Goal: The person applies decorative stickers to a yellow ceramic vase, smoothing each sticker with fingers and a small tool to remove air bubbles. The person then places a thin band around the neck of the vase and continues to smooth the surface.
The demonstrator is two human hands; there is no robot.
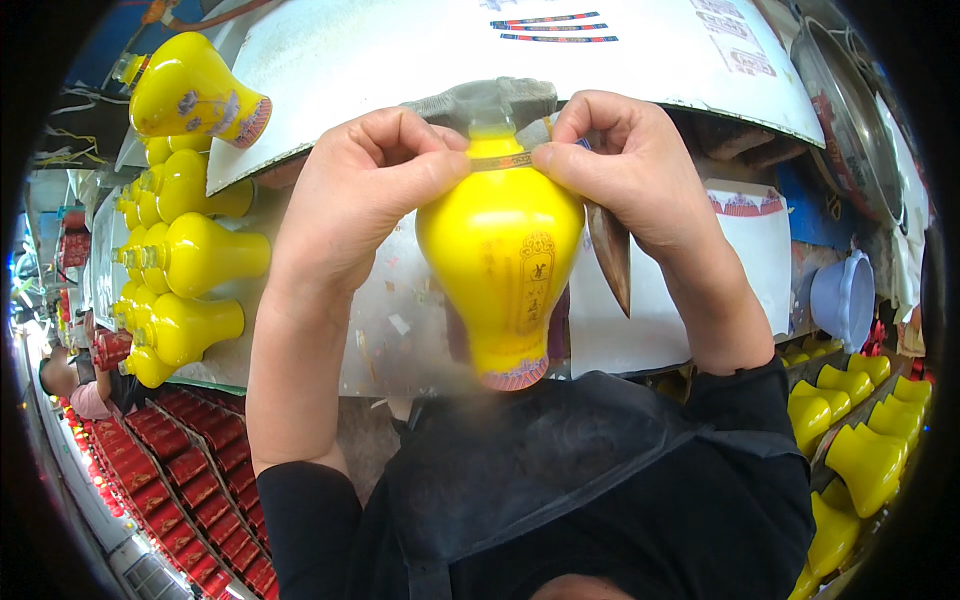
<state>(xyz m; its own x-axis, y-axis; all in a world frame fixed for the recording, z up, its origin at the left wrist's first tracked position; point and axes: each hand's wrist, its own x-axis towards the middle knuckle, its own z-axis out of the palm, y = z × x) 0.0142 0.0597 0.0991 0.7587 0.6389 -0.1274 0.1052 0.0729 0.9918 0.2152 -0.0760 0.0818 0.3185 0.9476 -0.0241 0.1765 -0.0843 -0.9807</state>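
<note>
A glossy yellow vase-shaped bottle (495,255) lies in front of me with its clear glass mouth pointing away. Dark lettering decorates its body, and a patterned band circles its foot. Across its neck runs a narrow patterned decal strip (500,161). My left hand (385,185) pinches the strip's left end between thumb and forefinger. On the other side, my right hand (625,160) is closed with its thumb pressing the right end against the neck. A brown pointed blade-like piece (610,262) extends below my right hand; whether the hand holds it is unclear. A grey cloth (535,92) lies behind the neck.
Several loose decal strips (555,27) lie on the white board (400,50) at the back. A decorated yellow bottle (195,95) and several plain ones (205,255) crowd the left. At right are a white sheet (640,300), a pale blue basin (845,298) and more yellow bottles (865,465).
</note>
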